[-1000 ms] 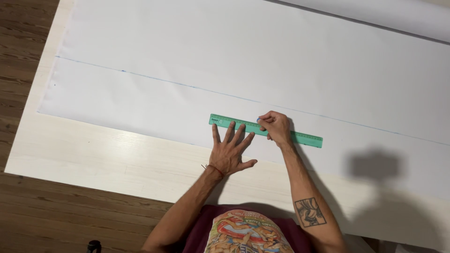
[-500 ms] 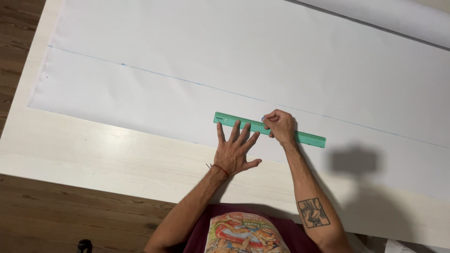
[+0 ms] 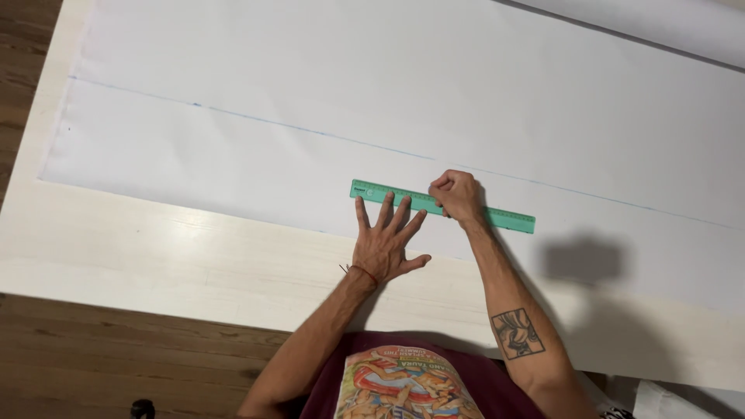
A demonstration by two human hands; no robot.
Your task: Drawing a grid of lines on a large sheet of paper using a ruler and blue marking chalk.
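Observation:
A green ruler (image 3: 512, 219) lies flat on a large white sheet of paper (image 3: 388, 93) spread over a pale wooden table (image 3: 155, 256). My left hand (image 3: 386, 242) is spread flat, its fingertips pressing the ruler's left part. My right hand (image 3: 458, 196) is closed at the ruler's middle, fingers curled as if around a thin pen that I can barely see. A faint blue line (image 3: 256, 118) runs across the paper, slanting down to the right above the ruler.
A second white sheet (image 3: 667, 27) overlaps at the top right. Dark wooden floor (image 3: 93, 365) shows below and left of the table. My head's shadow (image 3: 586, 260) falls on the paper right of the ruler.
Both hands and the ruler keep their places on the paper; only the view has shifted slightly.

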